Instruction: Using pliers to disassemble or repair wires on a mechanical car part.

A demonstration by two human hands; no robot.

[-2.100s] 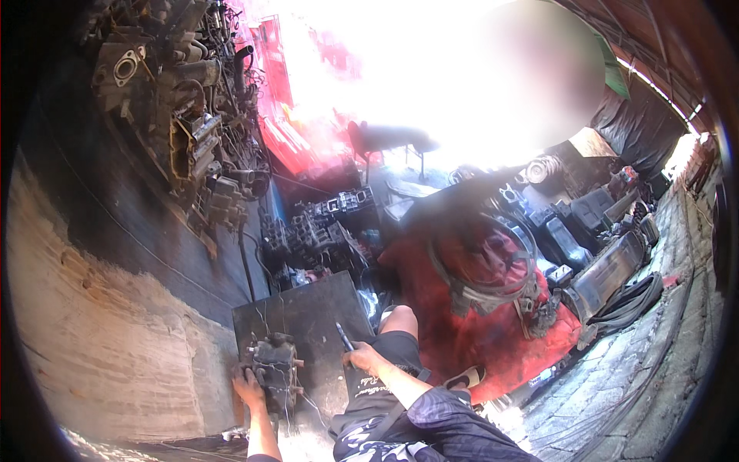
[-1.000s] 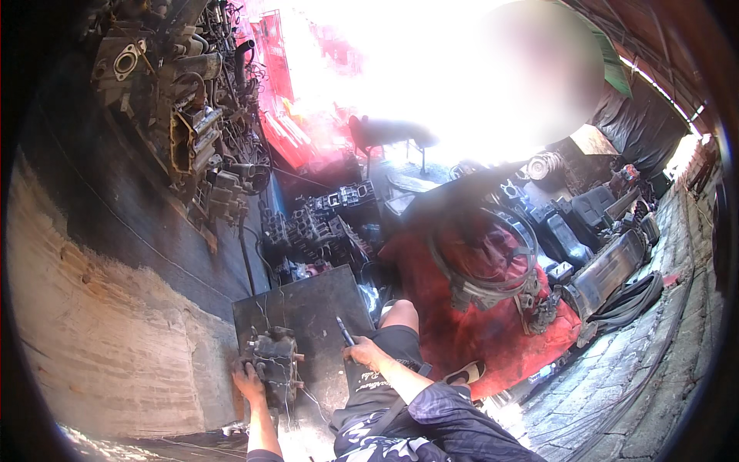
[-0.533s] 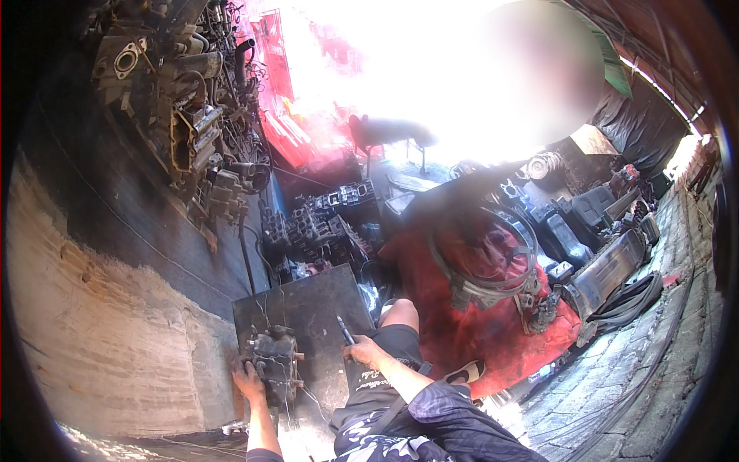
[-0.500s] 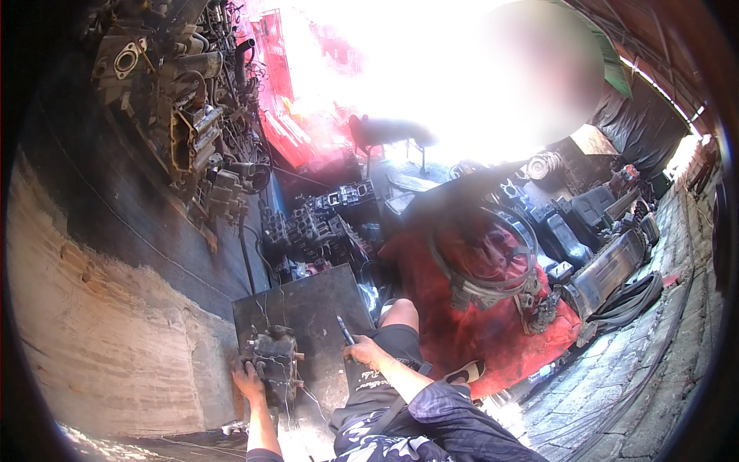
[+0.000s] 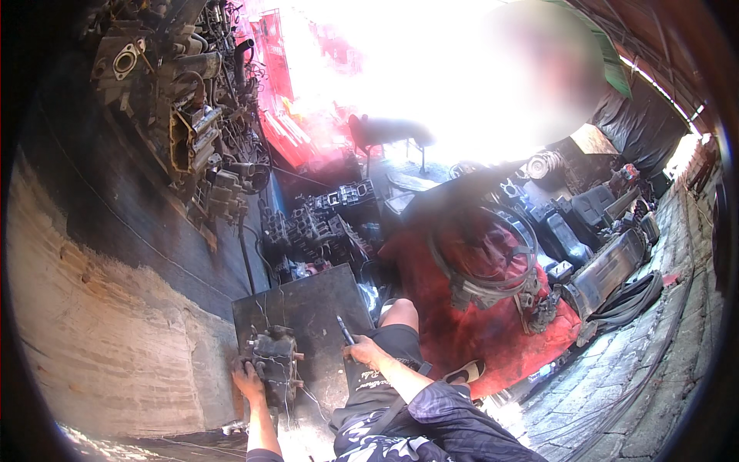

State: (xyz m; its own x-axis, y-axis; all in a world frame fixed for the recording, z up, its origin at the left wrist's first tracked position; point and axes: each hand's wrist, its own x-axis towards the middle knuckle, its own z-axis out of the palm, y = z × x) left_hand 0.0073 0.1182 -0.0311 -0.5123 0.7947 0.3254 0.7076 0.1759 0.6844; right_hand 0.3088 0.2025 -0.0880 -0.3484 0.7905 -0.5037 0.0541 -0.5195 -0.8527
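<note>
A dark, grimy block-shaped metal engine part point(image 5: 275, 360) with short coppery stubs on its right side rests on a dark flat tabletop point(image 5: 319, 296). At its left side is my left hand point(image 5: 248, 380), fingers bent against the part and steadying it. My right hand point(image 5: 365, 351) is closed around a slim dark rod-shaped tool point(image 5: 345, 329), whose upper end points up and left over the tabletop's right edge. The tool's exact kind is too small to make out. Thin pale wires or cracks run about the metal part.
Several engine blocks point(image 5: 339, 196) are piled beyond the tabletop. To the right, a red cloth point(image 5: 416, 269) carries a large ring-shaped part point(image 5: 531, 254). Metal parts hang on the left wall, and a black hose coil point(image 5: 627, 300) lies at right. A blurred patch covers the top right.
</note>
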